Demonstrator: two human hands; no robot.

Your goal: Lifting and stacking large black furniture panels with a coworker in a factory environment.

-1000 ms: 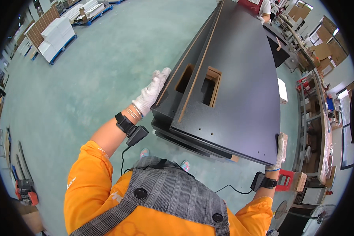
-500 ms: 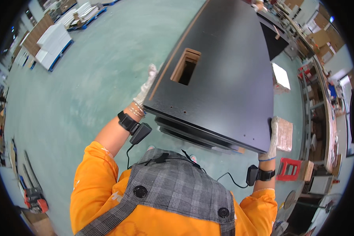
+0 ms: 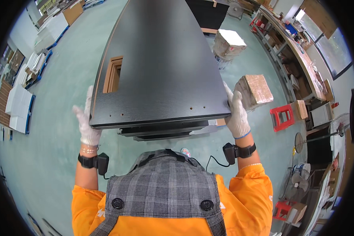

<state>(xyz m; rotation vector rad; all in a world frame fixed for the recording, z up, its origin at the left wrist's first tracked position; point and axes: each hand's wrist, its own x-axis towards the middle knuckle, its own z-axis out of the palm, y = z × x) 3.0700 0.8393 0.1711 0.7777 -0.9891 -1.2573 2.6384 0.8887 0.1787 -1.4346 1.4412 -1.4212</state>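
Observation:
A large black board with a rectangular cutout near its left side stretches away in front of me. Several dark boards show stacked beneath its near edge. My left hand, in a white knit glove, lies against the board's near left corner, fingers stretched and spread along the outside edge. At the near right corner, my right hand, also gloved, rests along the side edge with its fingers extended. Parts of both hands next to the board are hidden. A black device is strapped on each wrist.
Right of the board stand a wrapped carton, another wrapped block and a red stool. A long workbench runs along the right wall, near several fans. Pallets with white stacks stand at the left.
My view has turned to the right, and the board now appears straighter before me. My left fingers have spread away from its edge. The other gloved hand at the far end has left view.

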